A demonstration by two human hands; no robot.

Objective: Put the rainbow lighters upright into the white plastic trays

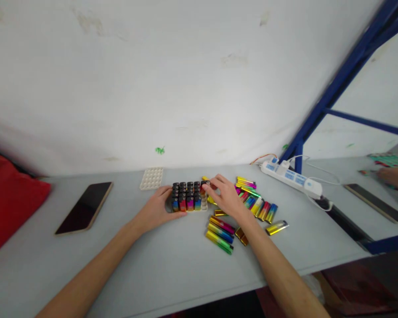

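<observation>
Upright lighters (186, 198) with black tops and bright metallic bodies stand in rows in a white tray (204, 205), whose right-hand column shows bare sockets. My left hand (161, 205) is closed around the left side of this block, thumb along the front and fingers behind. At the back right corner, my right hand (223, 194) pinches a lighter (204, 184) by its top, in the tray's right column; its lower part is hidden. Loose shiny lighters (220, 234) lie on the table beside and in front of my right hand.
A second white tray (151, 178) lies behind to the left. Farther left are a phone (86, 207) and a red bag (13, 194). A power strip (292, 177) with cables and a blue metal frame (300, 150) border the right. Another person's hand (396, 176) is at far right.
</observation>
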